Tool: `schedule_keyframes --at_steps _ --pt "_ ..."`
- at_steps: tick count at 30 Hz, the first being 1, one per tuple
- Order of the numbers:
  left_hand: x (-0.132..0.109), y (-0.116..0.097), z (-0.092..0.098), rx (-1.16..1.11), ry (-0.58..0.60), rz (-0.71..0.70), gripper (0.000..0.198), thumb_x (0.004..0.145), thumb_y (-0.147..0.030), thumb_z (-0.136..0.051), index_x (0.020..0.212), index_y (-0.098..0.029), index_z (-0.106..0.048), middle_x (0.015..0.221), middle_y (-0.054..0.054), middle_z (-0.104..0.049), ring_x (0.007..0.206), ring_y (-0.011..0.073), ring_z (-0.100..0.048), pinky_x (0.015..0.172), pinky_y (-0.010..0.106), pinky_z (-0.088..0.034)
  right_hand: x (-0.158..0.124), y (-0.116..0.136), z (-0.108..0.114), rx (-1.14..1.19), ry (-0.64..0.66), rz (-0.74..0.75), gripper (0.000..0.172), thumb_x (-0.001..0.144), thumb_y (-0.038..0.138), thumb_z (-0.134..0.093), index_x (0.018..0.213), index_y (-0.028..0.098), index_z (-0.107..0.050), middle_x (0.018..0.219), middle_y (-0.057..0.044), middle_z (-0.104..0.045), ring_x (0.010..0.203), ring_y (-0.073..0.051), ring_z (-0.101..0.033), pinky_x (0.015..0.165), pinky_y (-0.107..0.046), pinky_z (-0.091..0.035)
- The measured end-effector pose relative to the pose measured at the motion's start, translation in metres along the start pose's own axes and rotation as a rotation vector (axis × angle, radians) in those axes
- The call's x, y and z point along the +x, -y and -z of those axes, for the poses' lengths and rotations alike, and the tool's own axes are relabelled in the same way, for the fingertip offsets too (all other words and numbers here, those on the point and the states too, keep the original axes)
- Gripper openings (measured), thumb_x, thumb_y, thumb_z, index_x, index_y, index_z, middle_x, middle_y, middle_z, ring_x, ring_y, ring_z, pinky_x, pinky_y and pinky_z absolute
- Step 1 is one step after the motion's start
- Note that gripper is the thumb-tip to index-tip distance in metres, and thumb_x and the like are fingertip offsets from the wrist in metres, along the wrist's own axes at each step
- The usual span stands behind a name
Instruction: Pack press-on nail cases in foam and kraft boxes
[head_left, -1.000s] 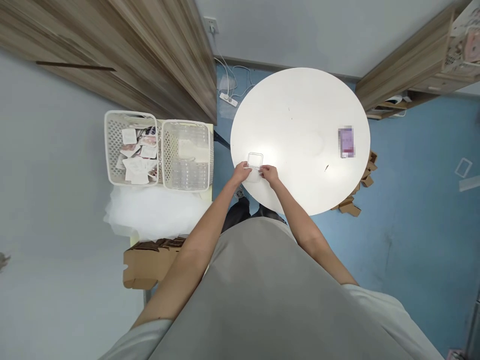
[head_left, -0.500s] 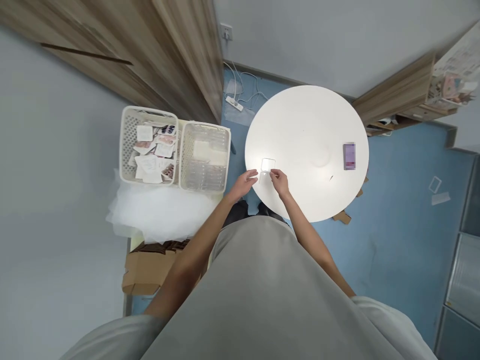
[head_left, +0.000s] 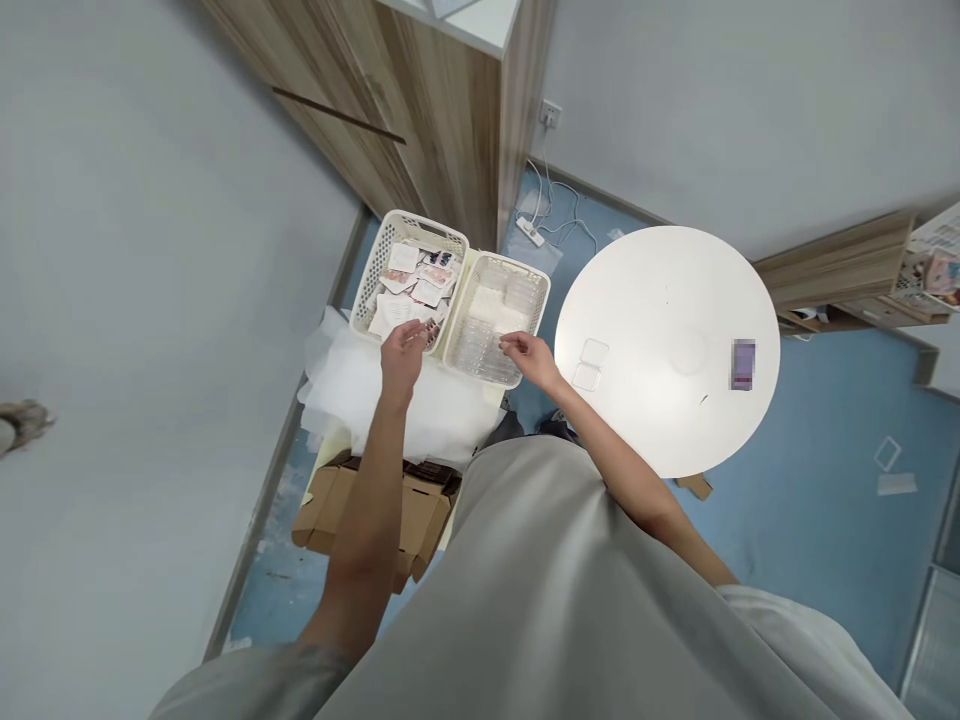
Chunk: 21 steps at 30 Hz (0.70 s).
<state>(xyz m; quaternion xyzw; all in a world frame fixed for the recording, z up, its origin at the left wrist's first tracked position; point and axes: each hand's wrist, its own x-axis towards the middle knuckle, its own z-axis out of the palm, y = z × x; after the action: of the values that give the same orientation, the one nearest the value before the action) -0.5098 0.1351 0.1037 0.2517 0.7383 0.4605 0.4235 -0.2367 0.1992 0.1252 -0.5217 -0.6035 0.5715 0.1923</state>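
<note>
My left hand (head_left: 402,358) hovers at the near edge of a white basket (head_left: 375,275) filled with small printed packets, fingers curled round something small that I cannot make out. My right hand (head_left: 525,357) reaches over the near rim of a second white basket (head_left: 541,285) holding clear plastic cases, fingers partly bent with nothing visible in them. An opened clear plastic case (head_left: 589,364) lies flat on the round white table (head_left: 667,290) at its left edge, apart from both hands.
The baskets stand on white padding (head_left: 352,385) above brown cardboard boxes (head_left: 330,510). A phone (head_left: 743,364) lies at the table's right side. A wooden cabinet (head_left: 442,110) stands behind the baskets. A power strip and cables (head_left: 534,232) lie on the blue floor.
Both hands left the clear case on the table and swung left to the two baskets. My view turned left with them.
</note>
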Motion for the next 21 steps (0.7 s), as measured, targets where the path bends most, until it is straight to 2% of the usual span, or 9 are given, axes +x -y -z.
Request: schedule_keyframes --at_steps 4,7,10,14,18,21 --pt "0.033 -0.004 0.015 0.12 -0.063 -0.005 0.041 0.087 -0.027 -0.071 0.127 -0.019 -0.071 0.141 0.016 -0.074 0.128 0.0303 -0.073 0.116 0.046 -0.057 0.031 0.032 -0.033 -0.066 0.072 0.037 0.031 0.101 0.042 -0.061 0.116 0.02 -0.078 0.107 -0.009 -0.082 0.105 -0.026 -0.077 0.1 -0.039 -0.059" --pt "0.053 -0.009 0.012 0.316 -0.041 0.011 0.046 0.088 -0.022 -0.071 0.133 -0.019 -0.068 0.143 0.015 -0.072 0.128 0.0296 -0.072 0.117 0.045 -0.054 0.046 0.051 -0.052 -0.086 0.068 0.027 0.024 0.102 0.035 -0.063 0.113 0.02 -0.078 0.103 -0.007 -0.081 0.103 -0.024 -0.077 0.1 -0.036 -0.058" --pt "0.066 -0.009 0.006 0.55 -0.021 0.012 0.05 0.088 -0.021 -0.073 0.137 -0.016 -0.067 0.145 0.019 -0.07 0.127 0.033 -0.07 0.119 0.048 -0.051 0.054 0.063 -0.065 -0.092 0.055 0.013 0.019 0.101 0.029 -0.064 0.111 0.02 -0.078 0.101 -0.005 -0.081 0.1 -0.022 -0.076 0.099 -0.034 -0.058" --pt "0.073 0.001 -0.001 0.693 -0.006 -0.016 0.048 0.09 -0.021 -0.072 0.138 -0.014 -0.067 0.14 0.02 -0.071 0.133 0.0359 -0.066 0.122 0.05 -0.046 0.056 0.07 -0.076 -0.073 0.035 -0.004 0.014 0.101 0.026 -0.066 0.106 0.021 -0.078 0.1 -0.004 -0.081 0.099 -0.02 -0.077 0.099 -0.032 -0.058" --pt "0.074 0.008 -0.004 0.707 0.012 0.01 0.048 0.093 -0.023 -0.071 0.14 -0.015 -0.068 0.129 0.018 -0.077 0.127 0.0368 -0.068 0.118 0.051 -0.049 0.051 0.072 -0.081 -0.063 0.044 -0.001 0.014 0.102 0.026 -0.065 0.107 0.021 -0.078 0.098 -0.003 -0.08 0.101 -0.02 -0.077 0.099 -0.031 -0.058" --pt "0.072 0.005 -0.002 0.697 0.015 0.003 0.038 0.095 -0.022 -0.067 0.132 -0.015 -0.073 0.123 0.018 -0.078 0.123 0.0365 -0.07 0.116 0.051 -0.05 0.046 0.07 -0.083 -0.073 0.056 -0.013 0.015 0.102 0.024 -0.064 0.107 0.02 -0.078 0.097 -0.003 -0.08 0.099 -0.02 -0.077 0.1 -0.032 -0.057"
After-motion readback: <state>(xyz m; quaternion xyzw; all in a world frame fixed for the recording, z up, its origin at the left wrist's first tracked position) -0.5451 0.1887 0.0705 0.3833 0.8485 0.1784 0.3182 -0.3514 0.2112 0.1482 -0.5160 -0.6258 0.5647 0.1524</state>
